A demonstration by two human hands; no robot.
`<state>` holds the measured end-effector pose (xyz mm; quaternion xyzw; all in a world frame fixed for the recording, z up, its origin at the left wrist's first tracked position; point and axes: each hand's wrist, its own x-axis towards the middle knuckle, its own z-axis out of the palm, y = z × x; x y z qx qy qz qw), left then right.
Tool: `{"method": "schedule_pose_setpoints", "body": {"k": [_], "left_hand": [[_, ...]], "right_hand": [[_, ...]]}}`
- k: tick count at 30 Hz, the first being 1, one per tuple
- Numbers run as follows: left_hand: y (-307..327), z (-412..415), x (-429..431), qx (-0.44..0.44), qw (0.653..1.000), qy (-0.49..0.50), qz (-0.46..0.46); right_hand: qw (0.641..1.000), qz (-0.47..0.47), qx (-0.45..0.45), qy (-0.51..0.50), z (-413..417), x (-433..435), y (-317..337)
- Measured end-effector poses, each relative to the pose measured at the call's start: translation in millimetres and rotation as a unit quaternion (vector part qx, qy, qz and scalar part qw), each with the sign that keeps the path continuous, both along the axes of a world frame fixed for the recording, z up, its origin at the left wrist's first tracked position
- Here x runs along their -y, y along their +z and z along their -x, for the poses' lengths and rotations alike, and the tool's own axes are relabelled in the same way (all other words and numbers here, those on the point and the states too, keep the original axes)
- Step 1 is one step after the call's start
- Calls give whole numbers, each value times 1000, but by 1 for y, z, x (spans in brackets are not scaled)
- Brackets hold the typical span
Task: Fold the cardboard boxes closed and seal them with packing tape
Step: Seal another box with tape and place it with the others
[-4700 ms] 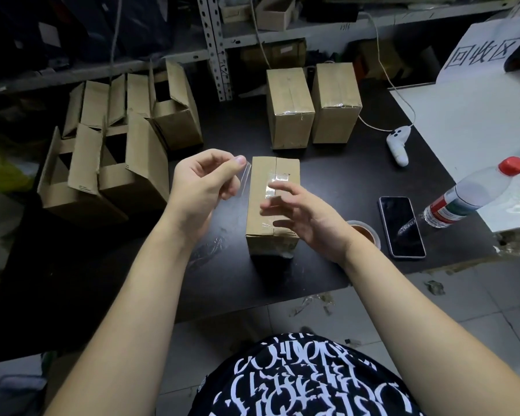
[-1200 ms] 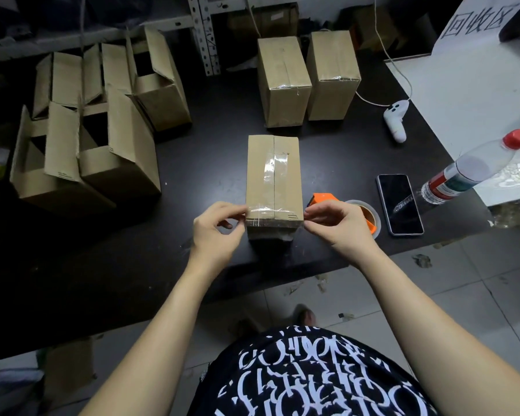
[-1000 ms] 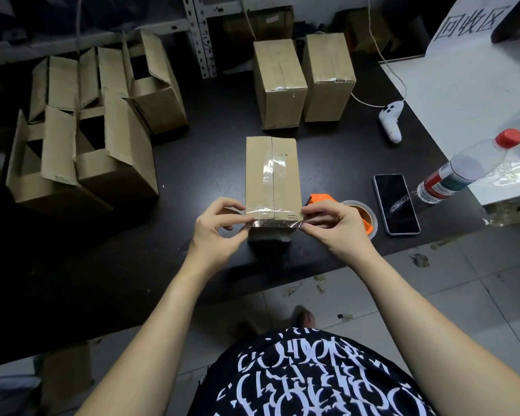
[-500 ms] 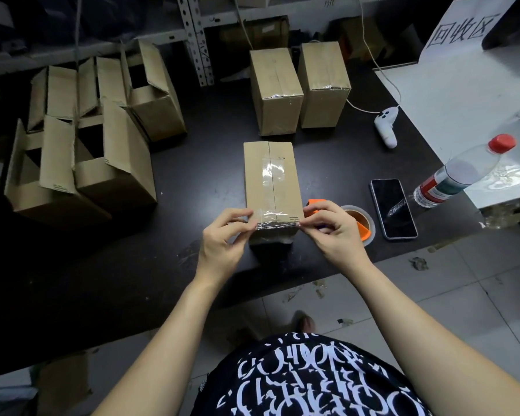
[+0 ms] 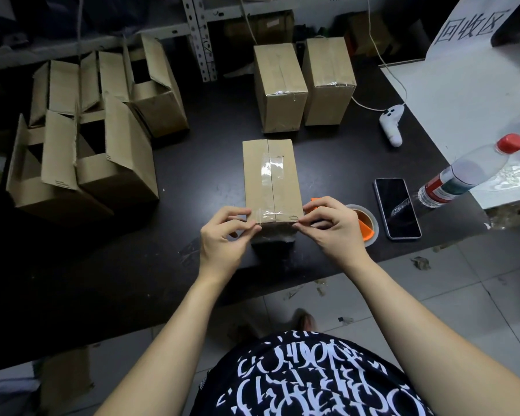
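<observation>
A closed cardboard box (image 5: 270,178) stands in the middle of the black table (image 5: 117,265), with a short clear tape piece across its centre seam. A second clear tape strip (image 5: 275,217) spans its near top edge. My left hand (image 5: 225,235) pinches the strip's left end at the box's near left corner. My right hand (image 5: 330,228) pinches the right end at the near right corner. The tape roll with its orange dispenser (image 5: 364,223) lies just right of my right hand, partly hidden by it.
Two sealed boxes (image 5: 303,85) stand at the back centre. Several open boxes (image 5: 96,139) crowd the left side. A phone (image 5: 398,207), a water bottle (image 5: 469,172) and a white controller (image 5: 391,127) lie on the right, beside a white board (image 5: 463,94).
Earlier my left hand held a loose tape strip up and my right rested on the box. Both hands have since come to the box's near edge, pinching the strip laid across it.
</observation>
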<state>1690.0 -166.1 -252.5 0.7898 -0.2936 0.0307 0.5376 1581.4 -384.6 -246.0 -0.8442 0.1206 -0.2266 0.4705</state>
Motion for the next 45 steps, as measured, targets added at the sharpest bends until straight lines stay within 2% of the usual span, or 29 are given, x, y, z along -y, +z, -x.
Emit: {"method": "schedule_pose_setpoints", "body": {"k": [4, 8, 14, 17, 19, 22, 27, 30, 37, 40, 43, 45], "left_hand": [[-3, -5, -4, 22, 1000, -17, -8], [-4, -4, -2, 15, 1000, -17, 6], [17, 11, 7, -62, 996, -70, 10], [27, 3, 5, -64, 998, 4, 13], [26, -16, 2, -72, 995, 73, -12], [23, -51, 6, -122, 985, 110, -61], [28, -91, 29, -234, 967, 54, -83], [29, -98, 30, -240, 964, 50, -100], [26, -78, -2, -208, 963, 155, -72], [25, -71, -11, -216, 963, 151, -56], [23, -77, -15, -238, 961, 124, -59], [21, -84, -17, -227, 967, 89, -80]], "right_hand": [[1000, 4, -2, 25, -3, 3, 6], [998, -46, -48, 10, -1, 5, 7], [985, -65, -86, -136, -6, 3, 9], [973, -66, -109, -195, -6, -1, 10], [968, -113, -126, -186, -7, -9, 9], [956, -204, -134, -162, -9, -25, 8], [953, -173, -156, -193, -11, -36, 10], [939, -223, -153, -211, -17, -34, 11], [946, -255, -127, -156, -34, -22, 18], [955, -220, -139, -139, -43, -19, 24], [965, -145, -151, -158, -46, -19, 29], [964, -159, -152, -150, -49, -20, 30]]}}
